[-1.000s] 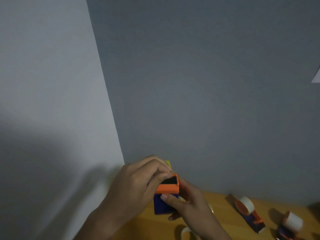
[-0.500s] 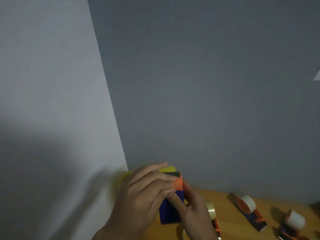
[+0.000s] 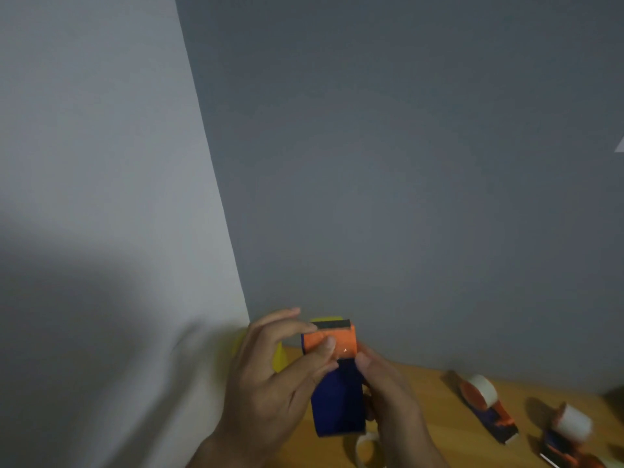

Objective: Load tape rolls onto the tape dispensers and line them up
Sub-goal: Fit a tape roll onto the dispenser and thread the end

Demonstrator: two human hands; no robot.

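Since half a second ago I tipped the dispenser [image 3: 337, 383] upright over the worktop's [image 3: 422, 417] left back corner, left hand [image 3: 270, 376] and right hand [image 3: 391, 400] both gripping it, so next the tape roll [image 3: 366, 449] needs seating.

Both hands meet at lower centre: left hand [image 3: 270, 376] left of held dispenser [image 3: 337, 393], right hand [image 3: 391, 400] right. Two loaded dispensers [image 3: 486, 405] [image 3: 567, 437] lie on table [image 3: 422, 383], far right. Loose roll [image 3: 366, 449] below hands.

Both the left hand [image 3: 270, 376] and the right hand [image 3: 395, 400] are bare, no sleeves, rings or watch showing.
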